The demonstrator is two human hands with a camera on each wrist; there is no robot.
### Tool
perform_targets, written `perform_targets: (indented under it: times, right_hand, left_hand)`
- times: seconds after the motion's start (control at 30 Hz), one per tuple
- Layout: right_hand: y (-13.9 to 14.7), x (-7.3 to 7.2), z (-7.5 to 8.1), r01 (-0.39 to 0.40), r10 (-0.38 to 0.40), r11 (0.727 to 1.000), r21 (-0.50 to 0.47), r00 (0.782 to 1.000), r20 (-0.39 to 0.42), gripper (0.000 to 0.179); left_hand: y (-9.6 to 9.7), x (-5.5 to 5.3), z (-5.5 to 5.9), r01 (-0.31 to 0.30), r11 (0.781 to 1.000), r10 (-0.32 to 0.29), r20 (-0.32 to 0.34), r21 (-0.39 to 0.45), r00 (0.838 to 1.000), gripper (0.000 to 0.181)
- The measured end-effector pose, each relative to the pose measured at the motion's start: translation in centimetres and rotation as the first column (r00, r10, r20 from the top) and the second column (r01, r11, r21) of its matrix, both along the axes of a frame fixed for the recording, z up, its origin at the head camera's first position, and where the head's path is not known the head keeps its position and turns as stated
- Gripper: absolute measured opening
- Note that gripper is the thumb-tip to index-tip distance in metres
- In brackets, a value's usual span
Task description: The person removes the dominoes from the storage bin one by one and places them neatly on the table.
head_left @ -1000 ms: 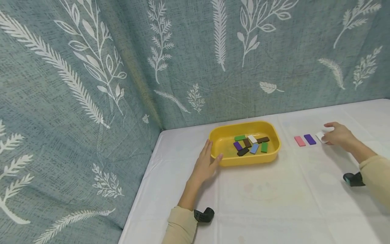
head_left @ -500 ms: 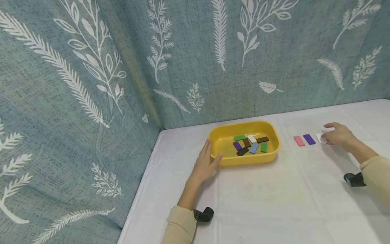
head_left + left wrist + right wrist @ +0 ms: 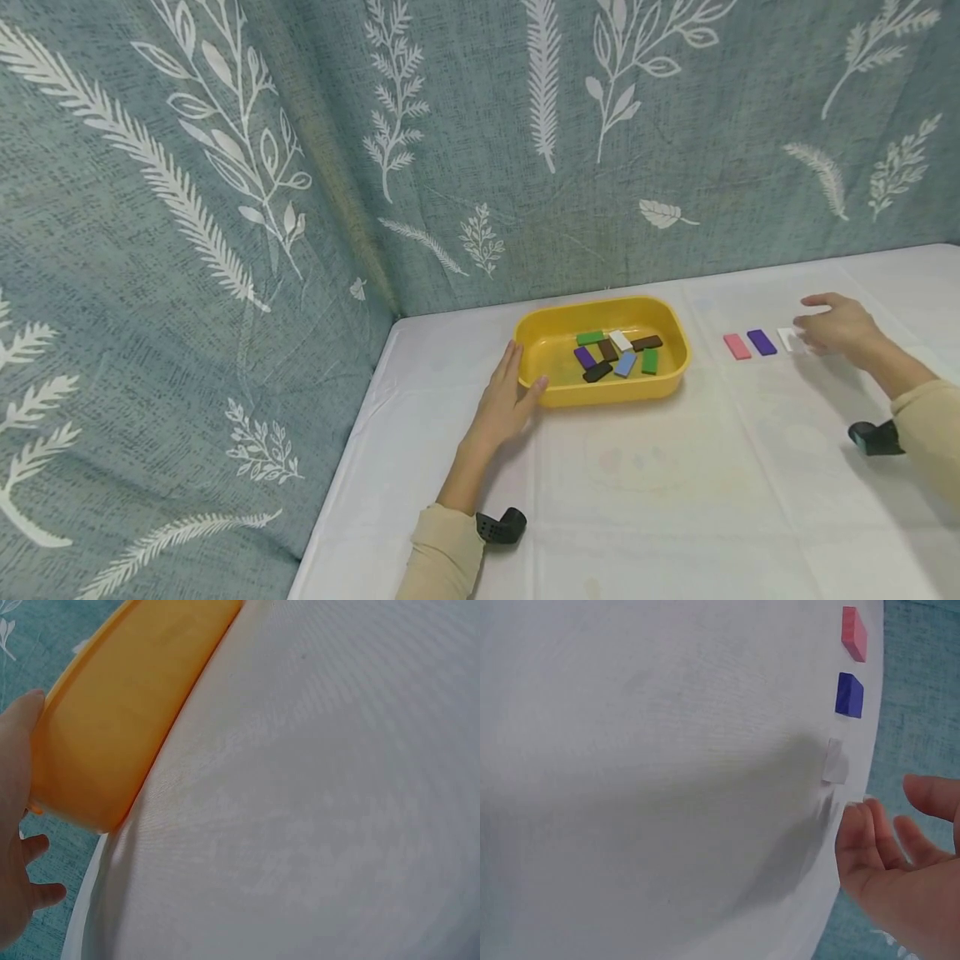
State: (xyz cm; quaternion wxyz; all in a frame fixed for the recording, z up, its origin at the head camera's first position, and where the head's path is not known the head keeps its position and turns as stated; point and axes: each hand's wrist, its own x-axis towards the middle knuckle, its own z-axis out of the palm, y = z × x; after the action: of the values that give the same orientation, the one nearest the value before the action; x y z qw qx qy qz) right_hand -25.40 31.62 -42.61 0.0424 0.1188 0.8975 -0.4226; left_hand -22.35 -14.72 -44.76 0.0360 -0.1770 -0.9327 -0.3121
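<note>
My left hand rests against the left end of a yellow plastic basin, its fingers extended along the rim and the thumb at the front corner. In the left wrist view, the thumb lies by the rim. A white block lies on the table at the end of a row with a pink block and a purple block. Just right of the white block, my right hand is raised with its fingers loosely bent and nothing between them; in the right wrist view a gap separates the fingertips from the block.
Inside the basin lie several small blocks, among them a blue block, a black block and a green block. A white cloth covers the table. A teal leaf-patterned curtain hangs along the back and left edges.
My right hand has let go of the white block and drawn back slightly up and to the right. The block stays in the row, and my left hand has not moved.
</note>
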Motion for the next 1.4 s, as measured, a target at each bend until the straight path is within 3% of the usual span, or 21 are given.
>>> perform_targets:
  times: [0.1,0.2,0.33,0.47,0.6,0.9,1.2,1.4]
  right_hand:
    - [-0.1,-0.1,0.4,0.000,-0.001,0.999,-0.037,1.000,-0.018,0.061]
    - [-0.4,-0.3,0.8,0.004,-0.007,0.989,-0.145,1.000,-0.018,0.061]
    - [-1.1,-0.6,1.2,-0.016,0.012,0.937,-0.348,1.000,-0.012,0.057]
    - [-1.9,-0.9,1.8,-0.045,0.046,0.880,-0.472,0.999,-0.008,0.058]
    - [-3.1,-1.3,2.3,-0.055,0.072,0.846,-0.531,0.997,0.011,0.064]
    - [-6.9,-2.1,3.8,-0.120,0.147,0.843,-0.525,0.989,0.010,0.072]
    - [-11.0,-2.7,5.1,-0.110,0.168,0.723,-0.682,0.986,0.018,0.075]
    - [-13.5,-3.3,5.1,-0.121,0.233,0.666,-0.736,0.971,0.051,0.074]
  left_hand:
    - [0.0,0.0,0.0,-0.001,1.000,0.001,-0.001,-0.001,1.000,0.076]
    - [0.0,0.0,0.0,0.000,1.000,0.000,-0.007,-0.008,1.000,0.076]
    - [0.0,0.0,0.0,0.000,1.000,0.000,-0.010,-0.015,1.000,0.076]
    - [-0.1,-0.1,-0.1,0.007,1.000,-0.007,-0.014,-0.013,1.000,0.076]
    - [-0.1,-0.2,-0.2,0.014,1.000,-0.015,-0.025,-0.011,1.000,0.076]
    - [-0.2,-0.4,-0.2,0.016,1.000,-0.016,-0.016,-0.017,1.000,0.075]
    - [-0.2,-0.2,0.1,0.018,1.000,-0.019,-0.014,-0.020,1.000,0.075]
    - [-0.2,-0.2,0.1,0.017,1.000,-0.017,-0.004,-0.021,1.000,0.076]
